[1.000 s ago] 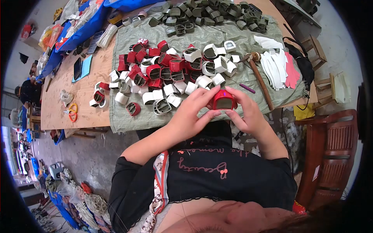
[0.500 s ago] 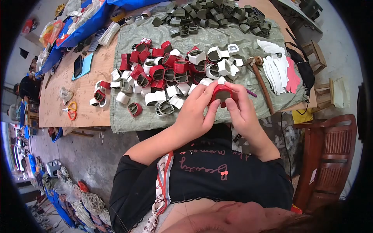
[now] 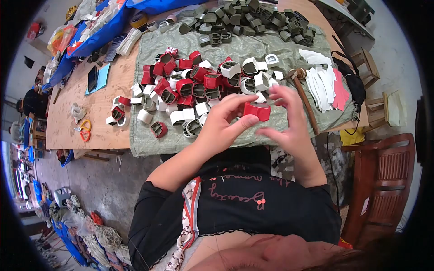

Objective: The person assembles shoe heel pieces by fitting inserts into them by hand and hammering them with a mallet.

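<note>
In the head view, a red-covered shoe heel is gripped between the thumb and fingers of my left hand. My right hand is just to the right of it, thumb and fingers spread apart, holding nothing. Beyond my hands lies a loose heap of red shoe heels and white shoe heels, several of them showing dark hollow undersides. A single red heel lies at the near edge of the heap.
A green woven sheet covers part of the wooden table. Bare dark green heels are piled at the back. To the right lie a hammer, white strips and red strips. Orange-handled scissors rest left.
My right hand has let go of the red heel and opened away to the right. The heel has turned in my left hand, its smooth red side now showing instead of the dark face.
</note>
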